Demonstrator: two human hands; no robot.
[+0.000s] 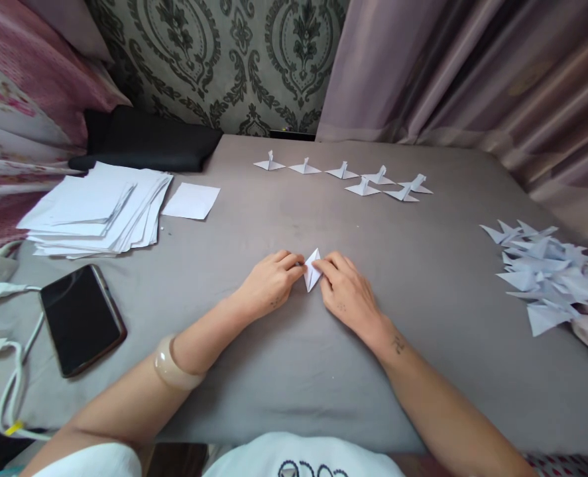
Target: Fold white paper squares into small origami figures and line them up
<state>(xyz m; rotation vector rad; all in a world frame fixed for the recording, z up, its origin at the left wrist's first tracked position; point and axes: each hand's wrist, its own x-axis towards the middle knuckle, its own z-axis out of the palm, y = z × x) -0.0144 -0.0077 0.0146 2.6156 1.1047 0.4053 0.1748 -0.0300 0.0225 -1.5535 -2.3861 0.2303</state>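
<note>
1. At the lower left of the frame, a phone (82,321) lies on my gray-covered desk (284,391).
2. Near the centre, my left hand (271,281) and right hand (348,291) are closed on a small folded paper (312,278), one at each side.
3. At the right edge lies a paper heap (545,265).
4. Upper left: a paper stack (95,215), a single sheet (192,201) beside it.
5. Upper middle: seven paper birds (342,172).

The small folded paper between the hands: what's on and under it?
The right hand has fingers on the right side of the folded paper; the left hand touches its left edge. Grey cloth shows around it; what lies underneath is covered.
</note>
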